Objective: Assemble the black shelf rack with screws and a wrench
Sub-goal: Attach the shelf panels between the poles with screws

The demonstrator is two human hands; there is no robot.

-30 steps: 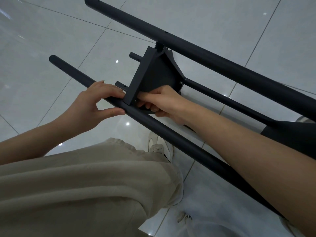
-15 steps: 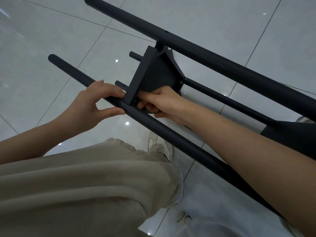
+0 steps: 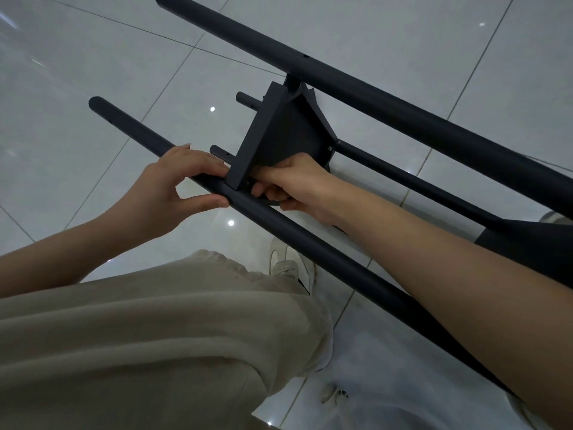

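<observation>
Hardly anything has moved in the last second. The fingers of our right hand [image 3: 294, 184] have shifted slightly at the joint, so the thumb now lies flatter along the panel's edge. Our left hand [image 3: 173, 187] stays where it was.

The black shelf rack [image 3: 403, 111] slants across the view from upper left to lower right, above the pale tiled floor [image 3: 93, 72]. We see 2 thick tubes. The far tube [image 3: 248, 34] crosses the top of the view and the near tube [image 3: 310, 246] passes just beyond our knee. Between them sits a triangular shelf panel [image 3: 279, 141], with 1 corner meeting the far tube and another meeting the near tube. A thinner rod [image 3: 418, 187] runs from the panel's right corner towards a second dark panel [image 3: 527, 243] at the right edge. A small screw head [image 3: 329, 148] shows at that corner.

Our left hand grips the near tube just left of the panel's corner, index finger over the top and thumb underneath. Our right hand is on the other side of that corner, its fingers curled beneath the panel and its thumb against the panel's lower edge. We cannot tell whether those fingers pinch a screw or only touch the metal.

Our beige trouser leg [image 3: 155, 336] fills the lower left, and a white shoe [image 3: 288, 268] shows on the floor below the near tube.
</observation>
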